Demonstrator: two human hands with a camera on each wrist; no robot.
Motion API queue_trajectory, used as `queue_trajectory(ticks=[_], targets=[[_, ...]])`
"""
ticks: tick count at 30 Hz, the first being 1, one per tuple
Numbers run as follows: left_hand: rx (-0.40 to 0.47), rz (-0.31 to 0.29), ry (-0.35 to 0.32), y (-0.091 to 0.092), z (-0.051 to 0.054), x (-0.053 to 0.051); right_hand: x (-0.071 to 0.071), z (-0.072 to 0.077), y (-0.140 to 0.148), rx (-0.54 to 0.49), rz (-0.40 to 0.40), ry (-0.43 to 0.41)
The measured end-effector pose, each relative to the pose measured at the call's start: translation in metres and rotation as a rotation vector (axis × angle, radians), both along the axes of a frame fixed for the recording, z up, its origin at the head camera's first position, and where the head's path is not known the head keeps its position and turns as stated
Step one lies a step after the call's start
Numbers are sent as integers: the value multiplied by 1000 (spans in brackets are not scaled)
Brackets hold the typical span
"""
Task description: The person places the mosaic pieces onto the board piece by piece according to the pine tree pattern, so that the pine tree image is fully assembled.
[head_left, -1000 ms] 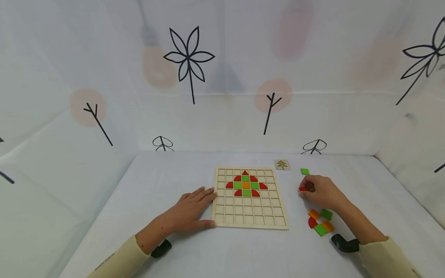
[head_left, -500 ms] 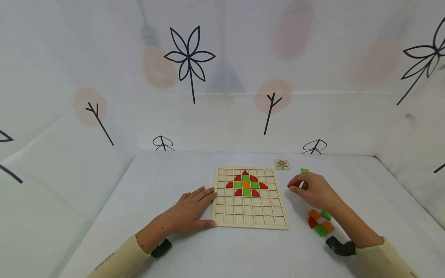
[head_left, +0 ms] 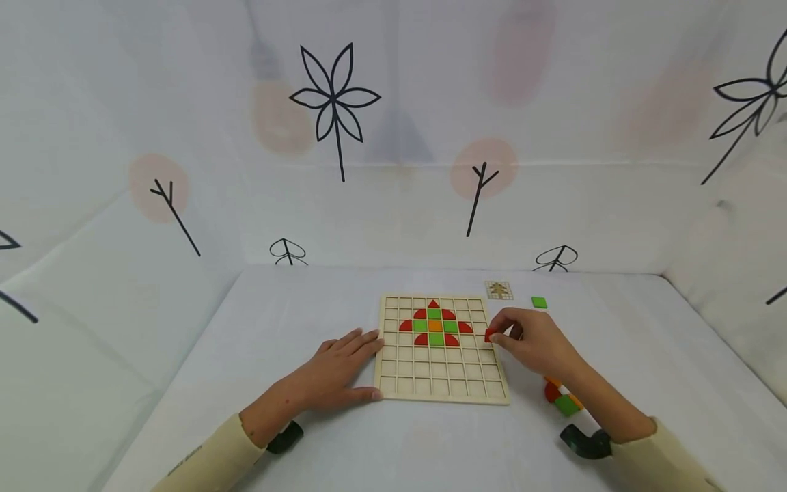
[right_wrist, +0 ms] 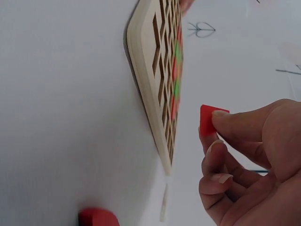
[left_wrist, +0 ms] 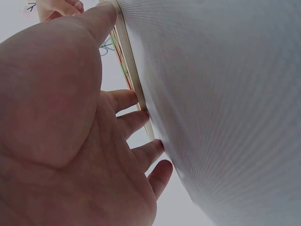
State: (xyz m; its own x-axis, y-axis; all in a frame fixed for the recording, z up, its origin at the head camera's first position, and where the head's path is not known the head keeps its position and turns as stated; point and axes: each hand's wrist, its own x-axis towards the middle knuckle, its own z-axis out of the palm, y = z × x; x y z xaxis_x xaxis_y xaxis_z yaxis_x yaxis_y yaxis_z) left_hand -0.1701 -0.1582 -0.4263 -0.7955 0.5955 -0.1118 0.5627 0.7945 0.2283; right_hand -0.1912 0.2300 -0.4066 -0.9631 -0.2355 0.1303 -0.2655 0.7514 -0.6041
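Note:
A square wooden grid board (head_left: 443,389) lies on the white table, with red, green and orange pieces set in its upper cells. My left hand (head_left: 335,376) rests flat at the board's left edge, fingers spread; the left wrist view shows its fingertips against the board's side (left_wrist: 128,56). Between thumb and fingers, my right hand (head_left: 535,342) pinches a red piece (head_left: 488,335) at the board's right edge. In the right wrist view that red piece (right_wrist: 209,118) is held up beside the board (right_wrist: 141,52), and the other fingers curl below it.
A small card with a tree pattern (head_left: 499,290) lies beyond the board's top right corner, with a green square (head_left: 539,302) to its right. Loose red, orange and green pieces (head_left: 567,405) lie near my right forearm, partly covered by it.
My right hand has moved left with the red piece, from beside the green square to the board's right edge. My left hand has stayed in place.

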Motion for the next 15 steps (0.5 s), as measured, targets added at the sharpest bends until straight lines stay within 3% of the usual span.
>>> queue_trajectory(ticks=[15], targets=[[25,-20,14,-2,1,0,4,-5,-23,-49,72,-6]])
